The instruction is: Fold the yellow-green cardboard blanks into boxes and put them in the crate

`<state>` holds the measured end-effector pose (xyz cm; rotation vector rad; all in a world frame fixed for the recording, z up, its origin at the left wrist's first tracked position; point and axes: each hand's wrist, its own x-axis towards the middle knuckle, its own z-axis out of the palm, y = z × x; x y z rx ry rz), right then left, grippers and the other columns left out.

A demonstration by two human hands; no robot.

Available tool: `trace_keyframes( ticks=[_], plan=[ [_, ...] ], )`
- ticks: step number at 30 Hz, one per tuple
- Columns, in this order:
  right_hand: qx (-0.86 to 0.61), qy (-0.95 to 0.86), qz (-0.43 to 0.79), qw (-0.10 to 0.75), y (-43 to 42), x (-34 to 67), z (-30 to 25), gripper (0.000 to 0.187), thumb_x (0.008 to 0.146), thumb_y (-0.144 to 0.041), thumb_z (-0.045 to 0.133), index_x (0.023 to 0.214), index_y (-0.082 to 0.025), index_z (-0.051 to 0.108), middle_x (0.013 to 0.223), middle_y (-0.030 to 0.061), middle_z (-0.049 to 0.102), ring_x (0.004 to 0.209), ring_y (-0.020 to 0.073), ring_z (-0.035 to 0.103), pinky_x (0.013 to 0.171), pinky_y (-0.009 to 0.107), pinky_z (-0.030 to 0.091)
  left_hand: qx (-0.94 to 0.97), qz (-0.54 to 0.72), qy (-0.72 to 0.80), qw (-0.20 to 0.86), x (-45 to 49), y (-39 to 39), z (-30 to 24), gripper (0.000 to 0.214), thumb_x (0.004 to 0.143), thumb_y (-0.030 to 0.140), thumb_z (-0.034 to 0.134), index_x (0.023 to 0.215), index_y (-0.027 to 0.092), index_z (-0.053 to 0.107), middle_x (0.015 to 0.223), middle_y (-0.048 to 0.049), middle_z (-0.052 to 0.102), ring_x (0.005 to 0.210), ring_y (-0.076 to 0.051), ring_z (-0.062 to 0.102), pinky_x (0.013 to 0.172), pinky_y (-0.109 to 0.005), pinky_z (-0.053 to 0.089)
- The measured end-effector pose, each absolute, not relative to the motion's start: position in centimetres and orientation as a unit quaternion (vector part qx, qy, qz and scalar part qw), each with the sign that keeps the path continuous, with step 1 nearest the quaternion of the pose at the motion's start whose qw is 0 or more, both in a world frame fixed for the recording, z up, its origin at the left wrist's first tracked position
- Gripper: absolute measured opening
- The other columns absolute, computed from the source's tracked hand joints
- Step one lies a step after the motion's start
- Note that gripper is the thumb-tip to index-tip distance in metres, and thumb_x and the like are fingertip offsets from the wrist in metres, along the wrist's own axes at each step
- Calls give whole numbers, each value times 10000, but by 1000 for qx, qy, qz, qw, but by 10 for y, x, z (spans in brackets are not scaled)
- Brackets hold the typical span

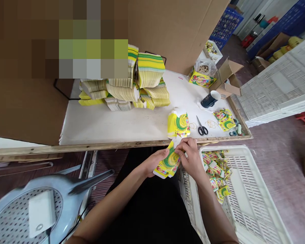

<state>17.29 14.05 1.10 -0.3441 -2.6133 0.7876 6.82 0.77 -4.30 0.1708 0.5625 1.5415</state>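
A yellow and green printed carton (171,156), partly flat with its flaps out, is held over my lap in front of the table edge. My left hand (155,161) grips its left side, thumb on the printed face. Fingers of my right hand (190,156) are bent and pinched at the carton's right edge. Just beyond, a small pile of similar cartons (178,122) lies at the table's front edge. Bundled stacks of flat cartons (151,71) stand farther back on the white tabletop (96,125).
Scissors (202,126), rubber bands (210,124), a dark mug (210,99) and loose cartons (225,119) sit on the right of the table. A white crate (254,189) with folded boxes stands below right. At lower left is a grey plastic chair (15,189) holding a white device (42,213).
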Motion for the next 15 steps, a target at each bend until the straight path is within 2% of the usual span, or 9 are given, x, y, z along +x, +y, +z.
trace_keyframes(
  ticks=[4,7,10,13,15],
  plan=[
    [-135,-922,275,235,137,173,10,125,916,-144,555,821,-209,605,930,67,530,922,232,486,812,396,435,78,672,167,717,70,9,-40,595,817,651,589,1116,140,650,918,-106,733,799,-233,702,814,-448,560],
    [-134,-917,279,253,135,173,12,127,919,-165,566,821,-216,628,925,65,543,923,232,498,809,399,441,94,682,173,704,67,8,-40,571,871,617,527,1107,111,648,902,-129,737,804,-239,702,778,-420,566],
    [-134,-911,284,267,133,174,13,133,925,-188,571,828,-224,655,951,69,549,943,233,516,818,405,454,97,683,194,697,64,6,-41,538,846,572,597,1056,82,669,880,-144,741,795,-240,707,766,-380,563],
    [-141,-904,280,292,130,176,11,123,927,-222,588,846,-236,679,1075,80,546,1054,247,525,901,435,447,97,699,221,673,64,7,-39,490,784,529,700,968,75,686,851,-141,742,750,-225,709,739,-342,563],
    [-172,-887,276,328,126,176,9,89,916,-260,614,971,-245,683,1184,95,534,1157,270,502,972,466,424,91,716,249,645,64,8,-36,459,746,511,748,927,93,686,804,-117,739,707,-210,702,713,-334,563]
  ],
)
